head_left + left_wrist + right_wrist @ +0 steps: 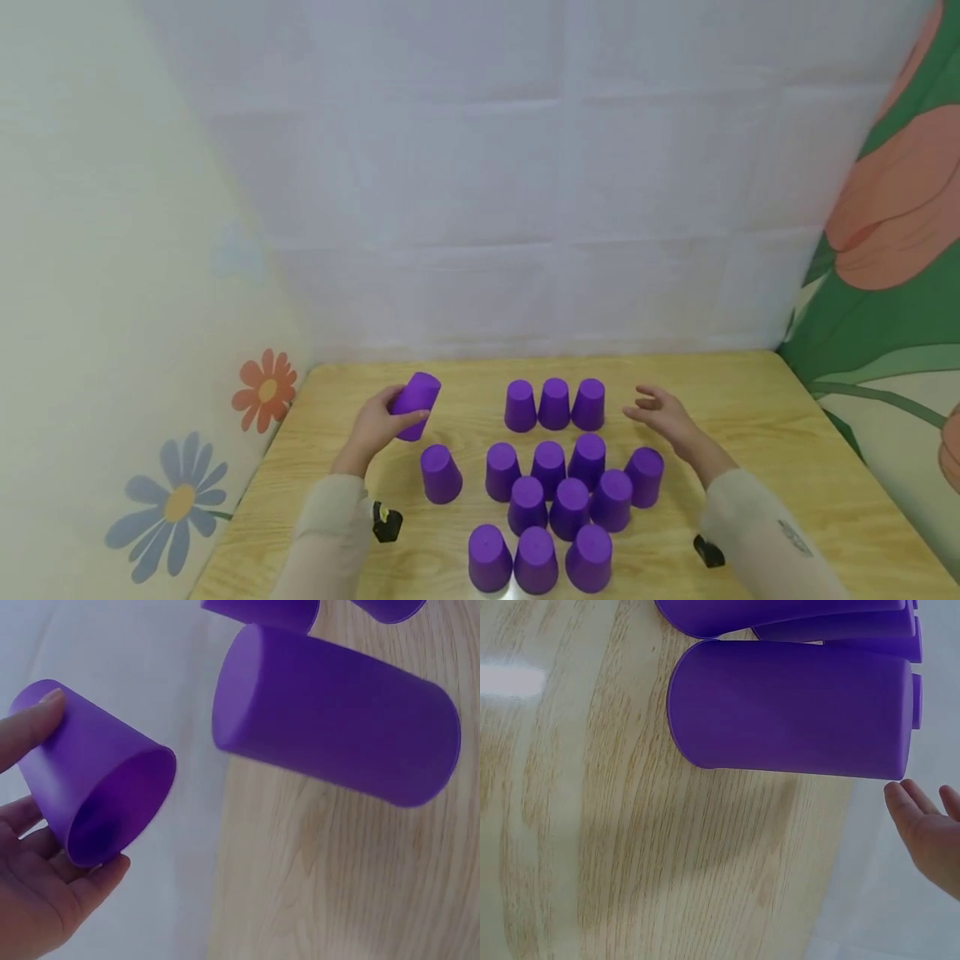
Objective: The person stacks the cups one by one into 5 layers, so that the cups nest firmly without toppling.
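My left hand (pixel 377 423) grips a purple cup (pixel 417 404) raised at the back left, tilted, with fingers and thumb around its sides. In the left wrist view the held cup (pixel 105 772) shows its hollow mouth. Below it, a single upside-down cup (pixel 441 475) stands on the table. My right hand (pixel 671 421) hovers at the back right with nothing in it, fingers loosely extended. Just left of those fingertips stand three upside-down cups in a row, the closest being the right-hand cup (pixel 588 406).
Several more upside-down purple cups (pixel 572 508) form staggered rows mid-table, and three, including a front cup (pixel 536 561), line the near side. The wooden table (pixel 757 433) meets a white sheet (pixel 450 208) behind. Flower-patterned panels (pixel 900 200) flank both sides.
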Available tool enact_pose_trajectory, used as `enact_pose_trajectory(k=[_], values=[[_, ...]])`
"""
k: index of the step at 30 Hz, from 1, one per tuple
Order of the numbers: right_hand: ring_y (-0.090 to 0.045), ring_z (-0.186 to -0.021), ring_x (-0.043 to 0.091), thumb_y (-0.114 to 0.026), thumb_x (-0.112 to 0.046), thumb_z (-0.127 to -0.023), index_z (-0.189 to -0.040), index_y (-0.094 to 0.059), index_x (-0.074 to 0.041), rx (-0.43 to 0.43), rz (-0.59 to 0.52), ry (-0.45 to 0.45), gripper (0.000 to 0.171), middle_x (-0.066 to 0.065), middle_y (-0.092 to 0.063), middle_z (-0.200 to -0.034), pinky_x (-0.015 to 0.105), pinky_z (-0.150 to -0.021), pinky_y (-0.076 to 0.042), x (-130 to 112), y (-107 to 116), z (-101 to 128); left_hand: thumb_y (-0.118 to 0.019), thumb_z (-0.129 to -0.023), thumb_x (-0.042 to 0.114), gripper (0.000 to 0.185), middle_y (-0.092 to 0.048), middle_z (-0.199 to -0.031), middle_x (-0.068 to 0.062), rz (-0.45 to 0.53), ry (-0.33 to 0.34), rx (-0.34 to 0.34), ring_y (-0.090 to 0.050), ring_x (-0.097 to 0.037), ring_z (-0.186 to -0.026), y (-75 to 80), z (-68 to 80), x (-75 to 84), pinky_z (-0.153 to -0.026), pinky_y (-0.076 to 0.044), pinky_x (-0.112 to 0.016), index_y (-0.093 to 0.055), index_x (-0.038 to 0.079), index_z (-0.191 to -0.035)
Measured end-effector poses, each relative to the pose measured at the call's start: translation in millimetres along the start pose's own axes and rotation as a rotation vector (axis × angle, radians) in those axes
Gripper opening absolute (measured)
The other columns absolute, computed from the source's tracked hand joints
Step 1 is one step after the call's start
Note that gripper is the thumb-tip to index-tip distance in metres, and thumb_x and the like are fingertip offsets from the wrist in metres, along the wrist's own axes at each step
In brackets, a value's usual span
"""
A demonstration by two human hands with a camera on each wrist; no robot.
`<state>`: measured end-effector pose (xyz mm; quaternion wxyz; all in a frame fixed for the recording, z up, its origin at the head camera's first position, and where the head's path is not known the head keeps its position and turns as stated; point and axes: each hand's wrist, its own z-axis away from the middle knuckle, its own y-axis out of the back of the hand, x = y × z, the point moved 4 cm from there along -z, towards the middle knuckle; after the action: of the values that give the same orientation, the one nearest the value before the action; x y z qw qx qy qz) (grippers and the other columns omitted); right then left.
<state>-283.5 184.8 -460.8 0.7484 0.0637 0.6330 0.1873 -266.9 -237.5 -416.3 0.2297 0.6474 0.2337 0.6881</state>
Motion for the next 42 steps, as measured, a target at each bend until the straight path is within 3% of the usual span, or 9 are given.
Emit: enact_pose_trajectory(k=[7, 17, 25, 33, 39, 42], values=[[-0.039, -0.125, 0.049, -0.057, -0.013, -0.090, -0.140, -0.024, 0.011, 0.018, -0.044, -0.003, 0.064, 0.039, -0.034, -0.137, 0.054, -0.107, -0.034, 4.4, 0.3, 3.5, -0.069, -0.082, 0.019, 0.062, -0.053, -0.125, -0.029, 0.154, -0.008, -0.015, -0.055, -0.039, -0.112, -22.0, -14.6, 6.1, -0.095, -0.049, -0.046, -0.043, -0.005, -0.133], [-0.041, -0.124, 0.048, -0.057, -0.016, -0.090, -0.141, -0.024, 0.010, 0.015, -0.034, 0.001, 0.066, 0.038, -0.036, -0.136, 0.057, -0.106, -0.034, 7.8, -0.5, 8.3, -0.068, -0.082, 0.016, 0.063, -0.051, -0.128, -0.029, 0.241, 0.008, -0.024, -0.052, -0.040, -0.115, -47.4, -34.1, 11.2, -0.096, -0.048, -0.048, -0.042, -0.001, -0.136], [-0.047, -0.120, 0.048, -0.058, -0.013, -0.089, -0.137, -0.030, 0.011, 0.048, -0.032, 0.027, 0.061, 0.038, -0.040, -0.133, 0.057, -0.103, -0.037, 18.6, -5.6, 14.7, -0.071, -0.077, 0.012, 0.065, -0.054, -0.124, -0.030, 0.249, 0.044, 0.140, -0.054, -0.042, -0.113, -66.4, -42.2, 16.7, -0.098, -0.046, -0.050, -0.043, -0.002, -0.134], [-0.044, -0.123, 0.047, -0.059, -0.012, -0.088, -0.136, -0.032, 0.011, 0.056, -0.061, 0.060, 0.059, 0.038, -0.040, -0.133, 0.051, -0.104, -0.040, 26.5, -9.8, 25.7, -0.072, -0.075, 0.009, 0.063, -0.053, -0.124, -0.032, 0.286, 0.053, 0.226, -0.053, -0.044, -0.114, -86.3, -45.9, 24.6, -0.100, -0.044, -0.052, -0.044, -0.004, -0.131], [-0.043, -0.124, 0.048, -0.059, -0.010, -0.088, -0.136, -0.033, 0.011, 0.126, -0.076, 0.078, 0.058, 0.037, -0.042, -0.133, 0.051, -0.105, -0.039, 33.5, -12.8, 38.9, -0.072, -0.074, 0.008, 0.063, -0.054, -0.124, -0.031, 0.310, 0.058, 0.297, -0.054, -0.044, -0.114, -98.1, -46.3, 28.9, -0.100, -0.044, -0.051, -0.044, -0.006, -0.129], [-0.043, -0.123, 0.048, -0.061, -0.009, -0.087, -0.136, -0.034, 0.010, 0.168, -0.082, 0.070, 0.059, 0.036, -0.043, -0.133, 0.051, -0.104, -0.040, 38.7, -16.4, 44.6, -0.072, -0.075, 0.009, 0.061, -0.055, -0.123, -0.030, 0.277, 0.054, 0.322, -0.054, -0.043, -0.113, -102.7, -46.3, 29.6, -0.100, -0.044, -0.050, -0.045, -0.006, -0.127]])
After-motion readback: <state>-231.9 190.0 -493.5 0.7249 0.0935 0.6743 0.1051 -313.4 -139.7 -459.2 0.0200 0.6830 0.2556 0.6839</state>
